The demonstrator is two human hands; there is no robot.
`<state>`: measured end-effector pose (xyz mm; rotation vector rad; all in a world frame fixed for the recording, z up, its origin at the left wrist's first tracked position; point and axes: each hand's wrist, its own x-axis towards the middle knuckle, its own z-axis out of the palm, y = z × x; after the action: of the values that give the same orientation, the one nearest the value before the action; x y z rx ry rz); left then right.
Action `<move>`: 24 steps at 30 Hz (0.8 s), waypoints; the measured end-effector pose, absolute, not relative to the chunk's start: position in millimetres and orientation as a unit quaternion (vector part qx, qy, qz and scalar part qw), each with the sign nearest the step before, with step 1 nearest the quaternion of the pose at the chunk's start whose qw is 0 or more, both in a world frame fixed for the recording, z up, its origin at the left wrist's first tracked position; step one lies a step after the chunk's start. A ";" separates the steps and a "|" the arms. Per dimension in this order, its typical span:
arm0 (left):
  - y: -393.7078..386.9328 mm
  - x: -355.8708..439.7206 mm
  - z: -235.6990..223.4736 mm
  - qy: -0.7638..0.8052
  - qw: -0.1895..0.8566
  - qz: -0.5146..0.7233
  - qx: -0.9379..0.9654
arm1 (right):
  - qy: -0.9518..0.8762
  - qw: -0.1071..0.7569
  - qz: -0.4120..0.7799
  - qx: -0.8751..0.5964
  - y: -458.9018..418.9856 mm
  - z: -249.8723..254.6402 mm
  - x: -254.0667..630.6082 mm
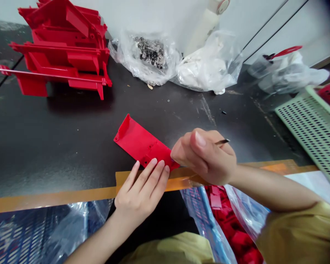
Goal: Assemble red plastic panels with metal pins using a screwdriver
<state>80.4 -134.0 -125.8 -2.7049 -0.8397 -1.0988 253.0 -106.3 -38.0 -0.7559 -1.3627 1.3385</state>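
Note:
A flat red plastic part (140,137) with a raised lip at its far left end lies at a slant on the dark table, near the front edge. My left hand (143,189) rests its outstretched fingertips on the part's near side. Closed in a fist, my right hand (206,156) is at the part's right end. A thin metal tool (222,141) runs through that fist. Only its narrow dark end shows behind the thumb; the fingers hide its working tip.
Similar red parts (68,55) stand stacked at the back left. Behind are a plastic bag of small dark pieces (151,51) and a white bag (206,69). A pale green basket (310,124) stands right. Below the taped edge (52,196), a blue crate (200,209) holds red parts.

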 end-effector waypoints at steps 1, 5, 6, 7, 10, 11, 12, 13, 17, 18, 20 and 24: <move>-134.2 80.8 -125.5 -0.276 0.051 -0.362 -0.889 | -0.579 0.509 0.554 -0.315 -106.4 -37.3 253.5; -134.8 82.3 -125.5 -0.277 0.043 -0.374 -0.884 | -0.646 0.464 0.528 -0.298 -105.8 -34.4 255.9; -135.0 82.6 -125.8 -0.277 0.041 -0.378 -0.882 | -0.667 0.450 0.517 -0.292 -105.1 -33.8 255.6; -135.1 82.9 -126.3 -0.278 0.041 -0.383 -0.880 | -0.687 0.437 0.507 -0.282 -104.2 -33.2 254.7; -134.9 83.5 -127.3 -0.281 0.046 -0.391 -0.875 | -0.701 0.424 0.507 -0.267 -101.6 -31.9 247.8; -134.5 83.6 -127.3 -0.281 0.046 -0.391 -0.875 | -0.681 0.433 0.523 -0.275 -101.0 -31.5 244.8; -134.1 83.7 -127.1 -0.280 0.045 -0.392 -0.875 | -0.650 0.442 0.544 -0.293 -100.4 -31.2 242.0; -133.6 83.7 -126.5 -0.278 0.044 -0.392 -0.876 | -0.611 0.452 0.567 -0.317 -99.9 -30.6 239.8; -132.1 82.8 -123.7 -0.277 0.051 -0.372 -0.884 | -0.474 0.542 0.590 -0.365 -95.9 -26.0 239.6; -131.9 82.4 -123.3 -0.277 0.054 -0.364 -0.888 | -0.454 0.568 0.585 -0.360 -95.0 -24.5 241.4; -131.9 81.6 -123.1 -0.272 0.058 -0.355 -0.893 | -0.437 0.597 0.576 -0.348 -94.8 -22.4 245.2; -132.6 81.1 -123.9 -0.269 0.062 -0.363 -0.890 | -0.468 0.566 0.570 -0.367 -100.3 -26.9 246.9</move>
<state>81.1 -132.6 -123.9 -2.6918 -0.8126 -1.0969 246.9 -100.3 -26.9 -0.8616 -1.1013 1.3411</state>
